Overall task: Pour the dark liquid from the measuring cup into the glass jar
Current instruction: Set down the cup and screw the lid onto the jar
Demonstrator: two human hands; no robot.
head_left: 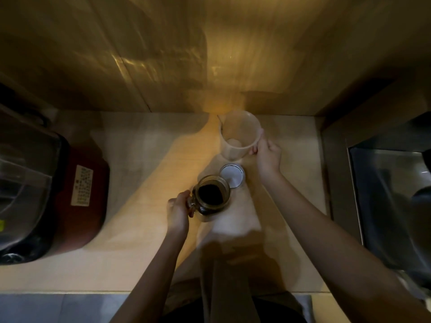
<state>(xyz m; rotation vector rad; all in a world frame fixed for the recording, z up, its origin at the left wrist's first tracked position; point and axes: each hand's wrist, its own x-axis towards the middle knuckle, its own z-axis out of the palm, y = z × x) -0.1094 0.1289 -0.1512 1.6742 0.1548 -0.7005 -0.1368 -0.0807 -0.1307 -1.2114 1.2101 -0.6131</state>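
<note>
A glass jar [211, 196] with a handle stands upright on the light wooden counter [144, 155], holding dark liquid. My left hand [179, 212] grips its handle on the left side. A translucent plastic measuring cup [239, 134] stands upright farther back, near the wall, and looks empty of dark liquid. My right hand [267, 153] holds its right side. A round silver lid [232, 174] lies on the counter between the jar and the cup.
A dark red appliance [77, 197] with a clear lid and a label sits at the left. A steel sink [391, 201] lies at the right, past the counter's edge. A wooden wall [163, 54] closes the back.
</note>
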